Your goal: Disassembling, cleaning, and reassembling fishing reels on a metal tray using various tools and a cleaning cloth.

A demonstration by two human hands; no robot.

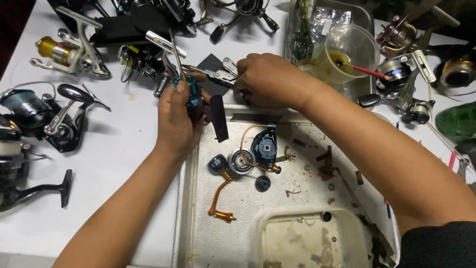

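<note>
Left hand (178, 116) fingers clamp teal reel body (192, 94) at tray (198, 208) 11 o'clock, right hand (267, 79) fingers grip pliers (218, 75) on it; mid-teardown, next needs steady twist

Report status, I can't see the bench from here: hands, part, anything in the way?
Left hand closed on a teal reel part. Right hand working pliers at it. Orange handle and rotor loose on the tray below; spare reels crowd left.
</note>
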